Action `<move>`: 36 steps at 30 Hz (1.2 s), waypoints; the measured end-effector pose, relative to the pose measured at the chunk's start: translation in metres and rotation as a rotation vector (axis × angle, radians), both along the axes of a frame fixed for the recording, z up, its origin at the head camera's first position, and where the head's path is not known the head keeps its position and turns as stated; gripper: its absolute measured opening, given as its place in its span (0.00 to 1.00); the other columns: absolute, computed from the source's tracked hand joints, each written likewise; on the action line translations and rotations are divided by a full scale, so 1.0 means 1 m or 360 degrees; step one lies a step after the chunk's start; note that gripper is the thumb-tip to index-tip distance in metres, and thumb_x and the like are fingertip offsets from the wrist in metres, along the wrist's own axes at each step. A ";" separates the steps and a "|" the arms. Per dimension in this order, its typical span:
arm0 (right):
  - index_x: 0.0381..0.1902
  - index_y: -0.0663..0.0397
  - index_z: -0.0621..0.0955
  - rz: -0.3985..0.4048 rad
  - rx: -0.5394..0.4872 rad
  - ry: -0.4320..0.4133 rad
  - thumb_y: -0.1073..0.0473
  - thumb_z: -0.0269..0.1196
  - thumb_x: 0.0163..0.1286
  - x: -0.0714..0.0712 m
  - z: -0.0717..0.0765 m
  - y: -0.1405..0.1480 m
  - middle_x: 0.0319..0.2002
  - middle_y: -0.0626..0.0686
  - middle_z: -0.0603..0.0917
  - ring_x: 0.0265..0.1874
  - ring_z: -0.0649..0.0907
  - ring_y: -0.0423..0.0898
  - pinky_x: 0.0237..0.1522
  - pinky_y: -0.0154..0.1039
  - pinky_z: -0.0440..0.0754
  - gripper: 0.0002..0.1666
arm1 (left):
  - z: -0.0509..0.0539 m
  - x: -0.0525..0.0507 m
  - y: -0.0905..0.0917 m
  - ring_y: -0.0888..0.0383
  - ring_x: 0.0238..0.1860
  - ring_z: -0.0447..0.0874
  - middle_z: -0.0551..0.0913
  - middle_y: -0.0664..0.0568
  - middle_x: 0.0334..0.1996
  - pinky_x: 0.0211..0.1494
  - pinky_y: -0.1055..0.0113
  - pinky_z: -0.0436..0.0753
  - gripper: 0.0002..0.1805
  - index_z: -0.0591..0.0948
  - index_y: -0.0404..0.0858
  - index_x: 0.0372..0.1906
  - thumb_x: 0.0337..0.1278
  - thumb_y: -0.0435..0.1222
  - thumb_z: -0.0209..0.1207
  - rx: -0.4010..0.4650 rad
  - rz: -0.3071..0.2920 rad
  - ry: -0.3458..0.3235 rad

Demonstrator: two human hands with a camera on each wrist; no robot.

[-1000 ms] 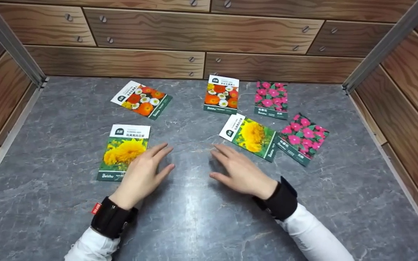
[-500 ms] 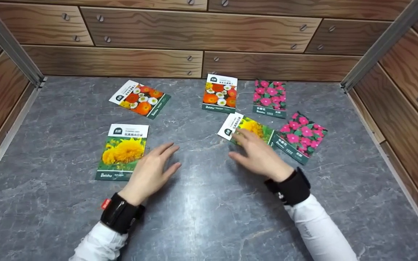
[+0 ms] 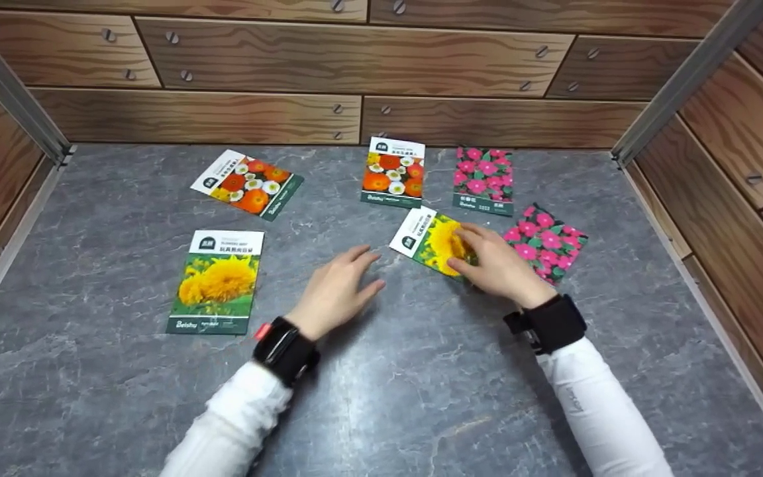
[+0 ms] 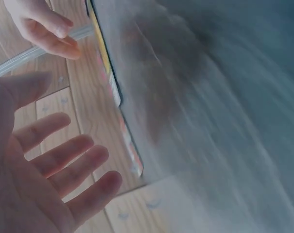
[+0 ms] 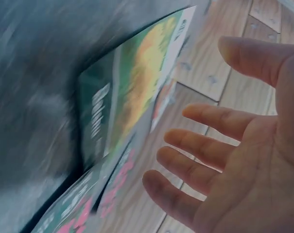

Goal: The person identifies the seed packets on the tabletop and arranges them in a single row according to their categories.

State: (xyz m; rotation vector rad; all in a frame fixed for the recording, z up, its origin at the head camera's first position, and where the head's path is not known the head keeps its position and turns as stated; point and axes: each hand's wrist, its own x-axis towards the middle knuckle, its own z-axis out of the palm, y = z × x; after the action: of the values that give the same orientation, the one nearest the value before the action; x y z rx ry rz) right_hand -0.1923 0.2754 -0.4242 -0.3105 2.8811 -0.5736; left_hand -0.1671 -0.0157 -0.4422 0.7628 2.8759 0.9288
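My right hand (image 3: 501,268) hovers over a seed packet with yellow flowers (image 3: 438,245) and covers its lower right part. In the right wrist view, that hand's fingers are spread and nothing is between them. The packet lies tilted, close to a pink-flower packet (image 3: 550,242) partly hidden by the hand. My left hand (image 3: 335,291) is held above the grey table (image 3: 381,411), left of that yellow packet. Its fingers are relaxed and it holds nothing, as the left wrist view shows. Left of it lies another yellow-flower packet (image 3: 216,285).
Two packets with orange and white flowers lie farther back, one tilted at the left (image 3: 249,184) and one upright near the middle (image 3: 393,173). A second pink-flower packet (image 3: 484,180) lies to its right. Wood-patterned walls (image 3: 289,59) enclose the table's back and sides.
My right hand has moved right and forward over the tilted yellow-flower packet. My left hand has moved right, off the left yellow-flower packet. The packets stay in place; the head view has shifted slightly.
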 end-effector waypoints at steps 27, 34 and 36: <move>0.74 0.67 0.71 -0.0156 0.0302 -0.0180 0.39 0.70 0.68 -0.040 -0.003 0.000 0.68 0.71 0.77 0.65 0.79 0.67 0.70 0.64 0.78 0.49 | -0.002 -0.040 0.071 0.45 0.83 0.64 0.67 0.44 0.82 0.81 0.39 0.71 0.29 0.75 0.41 0.75 0.79 0.50 0.56 -0.0569 -0.0145 -0.0243; 0.55 0.67 0.84 -0.0220 0.0022 -0.0088 0.50 0.64 0.75 -0.033 0.006 -0.003 0.47 0.65 0.88 0.41 0.84 0.55 0.43 0.45 0.81 0.25 | -0.005 -0.038 0.058 0.45 0.78 0.73 0.74 0.41 0.76 0.75 0.38 0.77 0.25 0.80 0.37 0.68 0.76 0.46 0.59 -0.0435 -0.0104 -0.0148; 0.54 0.66 0.84 -0.0236 -0.0120 -0.0061 0.53 0.61 0.76 -0.029 0.008 -0.003 0.45 0.65 0.88 0.39 0.84 0.54 0.41 0.39 0.78 0.21 | -0.005 -0.037 0.053 0.43 0.78 0.73 0.73 0.40 0.77 0.76 0.39 0.77 0.25 0.80 0.37 0.69 0.76 0.45 0.60 -0.0363 -0.0084 -0.0137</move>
State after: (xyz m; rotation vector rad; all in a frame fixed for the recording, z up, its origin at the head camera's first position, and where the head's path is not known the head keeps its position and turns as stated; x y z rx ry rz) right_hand -0.2215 0.2719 -0.4164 -0.0950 2.8666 -0.7066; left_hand -0.2037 0.0374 -0.4470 0.7532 2.8057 0.5983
